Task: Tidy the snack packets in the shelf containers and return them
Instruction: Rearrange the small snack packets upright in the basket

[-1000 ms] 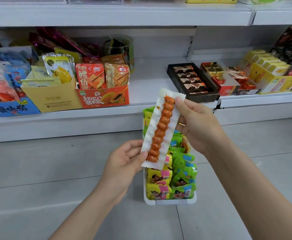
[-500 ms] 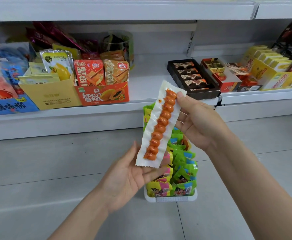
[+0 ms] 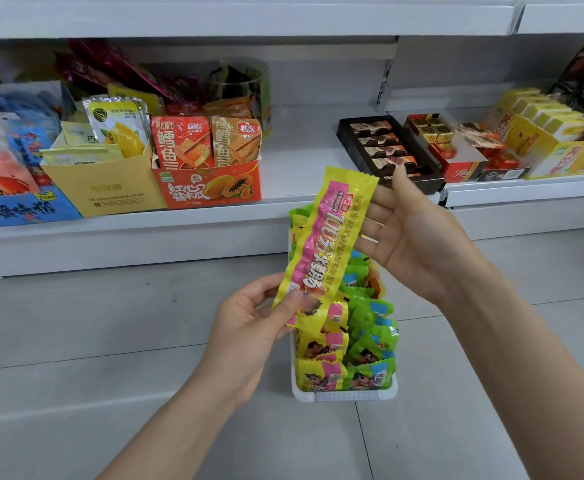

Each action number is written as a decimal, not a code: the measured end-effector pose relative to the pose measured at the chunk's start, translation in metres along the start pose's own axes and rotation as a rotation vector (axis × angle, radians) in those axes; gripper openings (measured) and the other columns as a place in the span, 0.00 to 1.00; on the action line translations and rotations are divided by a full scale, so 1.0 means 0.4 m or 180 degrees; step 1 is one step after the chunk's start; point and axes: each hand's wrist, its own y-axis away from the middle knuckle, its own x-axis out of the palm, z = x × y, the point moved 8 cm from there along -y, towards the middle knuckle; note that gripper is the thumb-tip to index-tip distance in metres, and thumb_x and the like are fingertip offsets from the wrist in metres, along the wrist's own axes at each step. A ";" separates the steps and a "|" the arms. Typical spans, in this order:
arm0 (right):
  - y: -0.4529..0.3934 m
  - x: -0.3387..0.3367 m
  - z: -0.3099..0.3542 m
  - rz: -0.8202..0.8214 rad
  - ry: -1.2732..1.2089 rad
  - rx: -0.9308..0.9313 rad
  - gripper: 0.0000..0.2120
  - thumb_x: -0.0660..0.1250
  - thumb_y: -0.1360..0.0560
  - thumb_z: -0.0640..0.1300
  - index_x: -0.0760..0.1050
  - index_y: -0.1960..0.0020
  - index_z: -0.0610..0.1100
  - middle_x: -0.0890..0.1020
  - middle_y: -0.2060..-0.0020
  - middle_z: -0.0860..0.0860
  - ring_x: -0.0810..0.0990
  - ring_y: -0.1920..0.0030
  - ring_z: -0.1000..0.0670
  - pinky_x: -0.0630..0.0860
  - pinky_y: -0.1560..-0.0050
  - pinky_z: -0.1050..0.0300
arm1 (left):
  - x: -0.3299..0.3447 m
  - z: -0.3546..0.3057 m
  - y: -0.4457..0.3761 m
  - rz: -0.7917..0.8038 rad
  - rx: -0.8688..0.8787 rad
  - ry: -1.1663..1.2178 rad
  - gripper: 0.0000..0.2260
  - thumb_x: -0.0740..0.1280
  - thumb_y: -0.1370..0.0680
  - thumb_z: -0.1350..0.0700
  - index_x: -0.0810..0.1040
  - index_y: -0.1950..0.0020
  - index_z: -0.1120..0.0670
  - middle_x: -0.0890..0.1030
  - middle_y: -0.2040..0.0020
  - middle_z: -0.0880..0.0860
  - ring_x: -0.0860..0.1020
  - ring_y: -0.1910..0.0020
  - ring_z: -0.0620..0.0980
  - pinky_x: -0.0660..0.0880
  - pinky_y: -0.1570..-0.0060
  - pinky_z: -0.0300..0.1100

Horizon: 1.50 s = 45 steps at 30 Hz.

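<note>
A long snack packet [image 3: 328,237], yellow and pink with printed writing facing me, is held tilted above a white container [image 3: 344,396] on the floor. My left hand [image 3: 252,323] pinches its lower end between thumb and fingers. My right hand [image 3: 411,237] is beside the packet's upper half with fingers straight and spread, palm towards me, fingertips at the packet's edge. The container is packed with several yellow and green snack packets [image 3: 370,341] standing in rows.
The low white shelf [image 3: 301,168] behind holds a yellow carton [image 3: 103,192], an orange carton [image 3: 211,188] of fish snacks, a black chocolate tray [image 3: 387,150], a red box [image 3: 456,168] and yellow boxes [image 3: 553,143]. Grey tiled floor lies all around the container.
The packet has been turned over, from its clear side with the orange skewer to its printed yellow-pink side. My right hand has let go and opened. My left hand now pinches the lower end.
</note>
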 end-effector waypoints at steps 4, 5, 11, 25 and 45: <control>0.003 -0.018 0.026 -0.0102 0.0955 -0.0306 0.20 0.62 0.20 0.57 0.80 0.40 0.43 0.85 0.46 0.46 0.84 0.44 0.46 0.82 0.45 0.49 | -0.008 -0.020 0.000 -0.0089 0.0297 -0.0144 0.13 0.72 0.29 0.57 0.82 0.45 0.56 0.87 0.53 0.51 0.85 0.58 0.47 0.79 0.63 0.35; 0.007 -0.020 0.036 -0.0180 0.1130 -0.0464 0.15 0.66 0.21 0.52 0.82 0.43 0.43 0.86 0.48 0.45 0.85 0.47 0.46 0.83 0.46 0.50 | -0.010 -0.019 0.000 -0.0106 0.0315 -0.0182 0.13 0.71 0.29 0.57 0.82 0.45 0.55 0.87 0.53 0.51 0.86 0.58 0.47 0.79 0.63 0.35; 0.044 -0.037 0.111 -0.0703 0.1617 -0.1299 0.04 0.72 0.25 0.38 0.83 0.53 0.46 0.87 0.63 0.50 0.87 0.60 0.51 0.83 0.60 0.58 | -0.019 -0.009 -0.012 -0.0046 0.0329 -0.0311 0.08 0.68 0.21 0.61 0.82 0.44 0.55 0.87 0.50 0.53 0.85 0.53 0.49 0.80 0.56 0.36; 0.143 -0.151 0.166 -0.1479 0.1033 -0.1676 0.08 0.70 0.22 0.41 0.82 0.45 0.40 0.88 0.59 0.51 0.86 0.54 0.51 0.83 0.55 0.58 | 0.005 0.059 0.033 0.0896 0.0456 -0.1997 0.10 0.62 0.18 0.52 0.81 0.41 0.49 0.84 0.49 0.44 0.82 0.47 0.46 0.80 0.45 0.45; 0.212 -0.135 0.109 -0.1246 0.1220 -0.1581 0.07 0.72 0.31 0.48 0.84 0.53 0.49 0.87 0.62 0.51 0.87 0.58 0.52 0.82 0.58 0.60 | 0.030 0.017 0.016 0.0941 0.1319 -0.3390 0.13 0.65 0.18 0.57 0.80 0.35 0.54 0.74 0.44 0.42 0.77 0.50 0.37 0.67 0.49 0.25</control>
